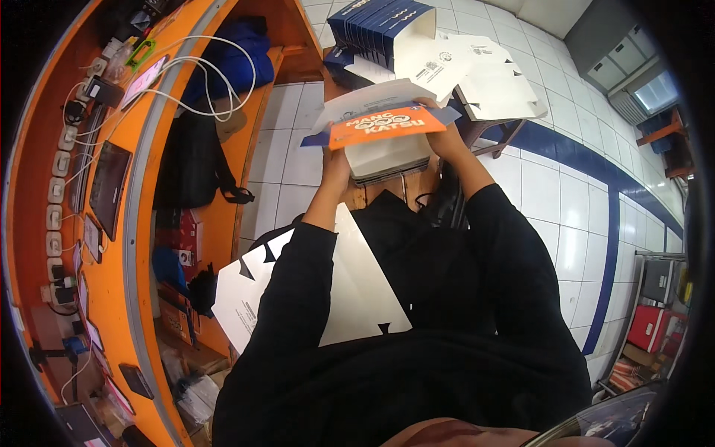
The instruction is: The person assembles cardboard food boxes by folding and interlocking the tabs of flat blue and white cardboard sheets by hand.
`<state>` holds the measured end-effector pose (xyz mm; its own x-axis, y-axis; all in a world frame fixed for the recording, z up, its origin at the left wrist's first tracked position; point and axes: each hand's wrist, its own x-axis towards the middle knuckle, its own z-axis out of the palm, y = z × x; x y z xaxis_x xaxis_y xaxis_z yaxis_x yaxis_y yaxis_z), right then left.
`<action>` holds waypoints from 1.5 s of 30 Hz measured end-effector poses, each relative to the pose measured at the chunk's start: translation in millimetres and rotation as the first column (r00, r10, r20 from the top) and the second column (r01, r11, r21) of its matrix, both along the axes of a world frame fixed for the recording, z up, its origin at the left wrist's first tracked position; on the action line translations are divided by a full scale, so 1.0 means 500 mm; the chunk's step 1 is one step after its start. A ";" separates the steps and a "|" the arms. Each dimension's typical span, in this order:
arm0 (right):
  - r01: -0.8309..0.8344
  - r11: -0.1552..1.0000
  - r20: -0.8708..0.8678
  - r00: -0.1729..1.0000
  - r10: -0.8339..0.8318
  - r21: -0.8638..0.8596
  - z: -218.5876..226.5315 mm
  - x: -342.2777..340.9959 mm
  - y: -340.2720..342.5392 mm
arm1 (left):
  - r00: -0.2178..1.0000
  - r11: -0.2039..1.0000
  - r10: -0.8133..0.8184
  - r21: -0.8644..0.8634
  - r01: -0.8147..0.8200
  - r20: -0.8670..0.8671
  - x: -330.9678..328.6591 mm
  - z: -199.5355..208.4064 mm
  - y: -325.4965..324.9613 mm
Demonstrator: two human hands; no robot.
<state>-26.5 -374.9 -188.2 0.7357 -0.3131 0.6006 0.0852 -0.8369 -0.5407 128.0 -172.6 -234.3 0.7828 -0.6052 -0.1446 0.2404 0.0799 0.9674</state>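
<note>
Both hands grip a partly folded cardboard food box [387, 128] in front of me, with an orange printed panel, blue side flaps and a pale flap raised behind. My left hand [337, 162] holds its left end from below, the fingers mostly hidden by the panel. At the right end, my right hand [442, 134] has its fingers wrapped around the corner. Beneath the box, pale stacked cardboard [387, 165] rests on a wooden surface. A flat white box blank [365, 294] with dark notches lies across my lap, partly under my left forearm.
Nested blue boxes [376, 30] stand beyond my hands. Flat white blanks [495, 78] lie on a small stool to their right. Along my left runs an orange counter [138, 223] with cables [223, 67], phones and sockets. A black bag [186, 160] sits on its lower shelf.
</note>
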 end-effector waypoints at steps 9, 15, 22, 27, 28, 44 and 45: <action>0.429 0.887 -0.383 0.858 -0.341 0.171 -0.032 -0.011 0.003 | 0.907 0.925 -0.016 0.351 -0.147 0.421 0.003 0.008 -0.019; 0.520 0.833 -0.570 0.749 -0.338 0.189 -0.005 0.009 0.026 | 0.885 0.856 -0.028 0.468 -0.219 0.465 0.027 0.018 -0.019; 0.492 0.837 -0.554 0.778 -0.297 0.242 -0.020 0.009 0.024 | 0.893 0.733 -0.160 0.656 -0.177 0.420 0.034 0.033 -0.029; 0.544 0.830 -0.518 0.749 -0.413 0.125 -0.049 0.024 0.030 | 0.855 0.693 -0.202 0.686 -0.220 0.478 0.024 0.032 -0.038; 0.544 0.829 -0.518 0.749 -0.413 0.127 -0.045 0.028 0.037 | 0.810 0.665 -0.236 0.697 -0.269 0.537 0.019 0.030 -0.033; 0.458 0.827 -0.433 0.850 -0.300 0.325 -0.050 0.027 0.053 | 0.651 0.493 -0.200 0.650 -0.579 0.732 -0.021 0.041 0.002; 0.415 0.810 -0.411 0.879 -0.241 0.414 -0.051 0.027 0.053 | 0.652 0.492 -0.200 0.650 -0.579 0.732 -0.019 0.040 0.004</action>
